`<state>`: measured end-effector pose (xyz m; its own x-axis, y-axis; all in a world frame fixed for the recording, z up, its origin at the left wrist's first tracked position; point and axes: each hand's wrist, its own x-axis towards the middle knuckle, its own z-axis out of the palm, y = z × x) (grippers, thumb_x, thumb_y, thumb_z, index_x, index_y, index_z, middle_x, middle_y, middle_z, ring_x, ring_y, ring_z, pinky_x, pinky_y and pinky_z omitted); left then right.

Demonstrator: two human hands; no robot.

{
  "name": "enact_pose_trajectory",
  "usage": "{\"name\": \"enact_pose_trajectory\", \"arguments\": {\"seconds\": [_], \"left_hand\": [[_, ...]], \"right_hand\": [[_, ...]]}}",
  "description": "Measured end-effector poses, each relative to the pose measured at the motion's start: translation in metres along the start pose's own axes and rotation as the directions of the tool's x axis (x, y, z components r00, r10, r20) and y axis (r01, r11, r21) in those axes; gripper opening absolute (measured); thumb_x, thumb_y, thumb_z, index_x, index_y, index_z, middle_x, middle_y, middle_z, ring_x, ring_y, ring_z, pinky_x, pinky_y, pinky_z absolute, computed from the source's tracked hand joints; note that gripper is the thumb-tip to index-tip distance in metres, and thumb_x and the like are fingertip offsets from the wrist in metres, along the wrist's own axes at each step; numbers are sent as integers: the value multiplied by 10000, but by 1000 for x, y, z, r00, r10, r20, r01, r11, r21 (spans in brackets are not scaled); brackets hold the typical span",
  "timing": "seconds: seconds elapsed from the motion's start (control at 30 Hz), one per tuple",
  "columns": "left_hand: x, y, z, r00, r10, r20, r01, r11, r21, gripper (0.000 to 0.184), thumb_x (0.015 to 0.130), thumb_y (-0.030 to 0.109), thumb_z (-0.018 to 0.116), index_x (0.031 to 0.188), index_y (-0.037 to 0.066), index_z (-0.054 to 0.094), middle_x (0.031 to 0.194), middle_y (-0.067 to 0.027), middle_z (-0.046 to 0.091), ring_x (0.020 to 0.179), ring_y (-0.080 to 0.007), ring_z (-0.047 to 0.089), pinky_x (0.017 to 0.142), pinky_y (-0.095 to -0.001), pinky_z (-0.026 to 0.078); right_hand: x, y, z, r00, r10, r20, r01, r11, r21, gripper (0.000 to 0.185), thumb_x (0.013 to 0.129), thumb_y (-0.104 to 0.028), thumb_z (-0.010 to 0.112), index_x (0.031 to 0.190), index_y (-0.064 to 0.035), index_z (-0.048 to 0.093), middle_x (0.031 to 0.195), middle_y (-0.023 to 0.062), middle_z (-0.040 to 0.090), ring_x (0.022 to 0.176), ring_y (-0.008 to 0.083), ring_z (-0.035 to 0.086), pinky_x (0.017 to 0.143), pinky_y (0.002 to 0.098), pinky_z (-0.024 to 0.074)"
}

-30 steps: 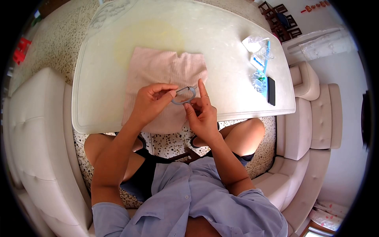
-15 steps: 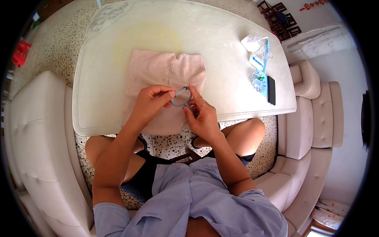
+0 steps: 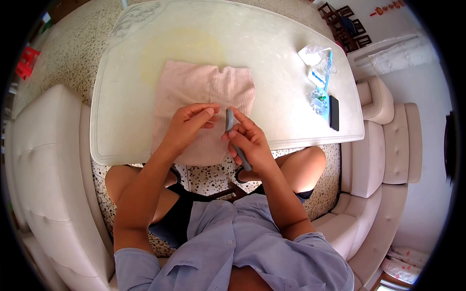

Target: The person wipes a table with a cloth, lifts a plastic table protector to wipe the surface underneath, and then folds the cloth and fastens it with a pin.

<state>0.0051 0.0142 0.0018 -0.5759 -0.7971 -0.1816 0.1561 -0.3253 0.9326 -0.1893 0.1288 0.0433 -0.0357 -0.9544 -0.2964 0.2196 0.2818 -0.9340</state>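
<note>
Near the centre of the frame, the right hand [image 3: 250, 143] is gripping a grey tool [image 3: 229, 120], its thumb and curled fingers closing around the handle and its index finger reaching up beside the head. The handle is slanting down and to the right, its end poking out below the palm. The head is turning its edge to the camera, so its full shape is hard to make out. Just to the left, the left hand [image 3: 189, 125] is hovering apart from the tool — loosely open, fingers bending toward it.

Both hands are working above a pink cloth [image 3: 194, 85], which is lying mid-frame on the pale bench [image 3: 281, 72] and hanging over its lower edge. Toward the upper right, a black phone [image 3: 334, 113] is resting beside a clear dish [image 3: 318, 102] — with a white-and-blue box [image 3: 316, 77] and crumpled clear plastic [image 3: 326, 64] sitting higher up.
</note>
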Motion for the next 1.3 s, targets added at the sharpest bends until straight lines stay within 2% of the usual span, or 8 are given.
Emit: {"name": "enact_pose_trajectory", "arguments": {"seconds": [0.27,0.47,0.53,0.67,0.87,1.07,1.23,1.3], "left_hand": [[-2,4,1,996,34,86,-35,999,3,380,1114,243,635,1416,26,711,1343,-105,751,1198,-204,717,1020,-383,592],[-3,2,0,993,48,104,-49,999,-1,362,1115,173,588,1418,15,708,1363,-114,741,1222,-209,709,1029,-382,589],[-2,0,0,991,21,135,-18,1000,-24,400,1107,176,572,1453,2,675,1387,-125,729,1255,-221,699,1062,-399,574],[-6,7,2,967,-90,238,158,945,-287,504,1095,223,558,1533,-25,587,1424,-143,707,1325,-251,669,1134,-436,533],[-4,0,0,948,-140,286,215,945,-248,559,1107,309,572,1545,-39,562,1448,-150,686,1351,-268,652,1139,-443,526],[-8,24,2,990,-125,61,127,991,-28,514,1110,313,598,1479,-44,623,1395,-141,717,1278,-265,687,1092,-412,550],[-5,25,-28,994,24,-111,-10,992,126,395,1098,281,644,1383,18,721,1324,-104,751,1203,-221,715,1023,-368,568],[-2,26,-39,978,87,-192,-43,974,222,320,1085,216,668,1346,53,754,1279,-70,765,1107,-169,718,963,-322,564]], "right_hand": [[0,-7,-8,988,58,145,-105,932,348,611,1080,-94,566,1673,-137,426,1009,86,681,612,119,589,448,248,473],[0,1,-2,996,-11,89,-1,991,132,672,1059,-12,561,1697,-134,389,1016,72,674,656,113,622,471,247,507],[-1,3,5,995,-96,10,96,987,-127,700,1028,21,597,1689,-113,409,988,85,671,691,126,647,538,272,543],[5,12,2,910,-413,41,325,647,-689,722,962,55,664,1649,-66,477,978,147,700,742,187,685,693,330,588],[5,10,3,859,-507,68,391,565,-726,704,942,31,686,1619,-53,514,1086,221,746,817,272,732,756,354,589],[10,-15,-25,853,-504,-134,227,589,-776,738,948,6,690,1646,-30,451,960,182,760,730,278,734,712,354,594],[43,-66,-131,707,-700,-103,103,247,-964,593,946,-15,741,1509,52,566,885,200,788,723,331,780,684,407,620],[59,-83,-177,710,-668,-225,28,346,-938,587,935,-72,765,1481,50,589,920,191,802,728,337,783,685,418,620]]}}
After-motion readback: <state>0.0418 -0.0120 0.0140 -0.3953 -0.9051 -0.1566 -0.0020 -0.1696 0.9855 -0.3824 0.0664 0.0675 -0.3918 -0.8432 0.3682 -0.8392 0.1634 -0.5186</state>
